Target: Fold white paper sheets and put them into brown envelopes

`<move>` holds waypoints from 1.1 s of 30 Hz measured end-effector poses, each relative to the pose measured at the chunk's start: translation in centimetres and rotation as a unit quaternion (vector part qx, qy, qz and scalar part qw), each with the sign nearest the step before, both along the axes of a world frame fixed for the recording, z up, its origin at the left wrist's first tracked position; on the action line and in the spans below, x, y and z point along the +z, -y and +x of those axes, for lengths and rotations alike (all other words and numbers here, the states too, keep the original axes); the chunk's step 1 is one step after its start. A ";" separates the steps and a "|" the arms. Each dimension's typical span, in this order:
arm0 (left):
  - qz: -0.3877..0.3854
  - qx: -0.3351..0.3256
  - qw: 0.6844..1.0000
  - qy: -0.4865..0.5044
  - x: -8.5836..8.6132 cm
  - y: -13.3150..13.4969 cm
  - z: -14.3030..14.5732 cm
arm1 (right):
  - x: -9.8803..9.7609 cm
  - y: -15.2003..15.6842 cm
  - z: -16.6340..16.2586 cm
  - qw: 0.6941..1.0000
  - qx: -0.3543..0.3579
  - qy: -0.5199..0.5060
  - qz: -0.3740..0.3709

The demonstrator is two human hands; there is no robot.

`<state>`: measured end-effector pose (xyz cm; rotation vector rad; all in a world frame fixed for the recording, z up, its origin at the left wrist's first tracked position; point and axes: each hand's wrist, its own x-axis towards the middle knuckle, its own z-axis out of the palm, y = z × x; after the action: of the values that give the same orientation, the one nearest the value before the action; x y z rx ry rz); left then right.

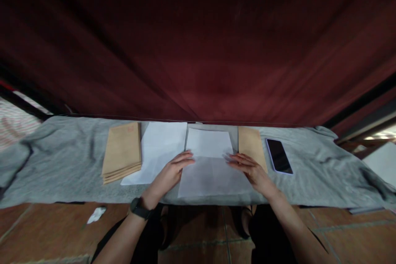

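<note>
Underneath, soft rumpled grey cloth (80,152): spread from left to right, carrying everything below.

Plain white paper sheet in the middle (207,177): lies flat-looking between the two hands, its long axis seeming to run near to far. A straight line crosses it from left to right, level with the fingertips; far part paler, near part greyer. Whether that line is a crease or a paper edge, I cannot tell.

Second white paper sheet (162,144): just left of the first, partly behind the left arm.

Stack of brown paper envelopes (123,148): farther left, beside the second sheet.

Bare left hand (173,169): at the middle sheet's left edge, fingers outstretched, slightly parted.

Bare right hand (250,169): at its right edge, fingers likewise extended and parted; neither hand looks nearer.

Single brown envelope (250,144): partly beneath the right hand.

Dark-screened phone with lilac edge (279,156): right of that envelope.
</note>
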<state>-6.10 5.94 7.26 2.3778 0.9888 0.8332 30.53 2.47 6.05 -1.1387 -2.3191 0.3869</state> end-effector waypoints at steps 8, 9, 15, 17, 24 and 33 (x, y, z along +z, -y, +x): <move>-0.024 -0.077 0.989 -0.122 -0.8 1.1 1.4 | 0.0 2.0 -0.4 0.990 0.004 0.027 -0.141; -0.030 -0.080 0.989 -0.119 -0.9 1.3 1.3 | 0.0 2.1 -0.2 0.988 0.005 0.017 -0.152; -0.070 -0.081 0.984 -0.141 -0.7 2.2 0.7 | -0.4 2.6 0.5 0.981 0.011 -0.004 -0.195; -0.081 -0.087 0.981 -0.154 -0.4 2.3 0.7 | -0.8 2.7 0.4 0.978 0.006 0.006 -0.208; -0.196 -0.063 0.977 -0.057 -0.5 1.7 0.9 | -1.3 2.2 1.0 0.961 -0.016 -0.091 -0.262; -0.422 0.096 0.892 0.132 -0.1 0.6 2.0 | -1.2 1.2 -0.1 0.897 -0.201 -0.214 -0.329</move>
<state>-4.06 5.37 7.16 1.4070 1.1695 0.5908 30.44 1.26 4.90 -1.6008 -1.5376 1.1843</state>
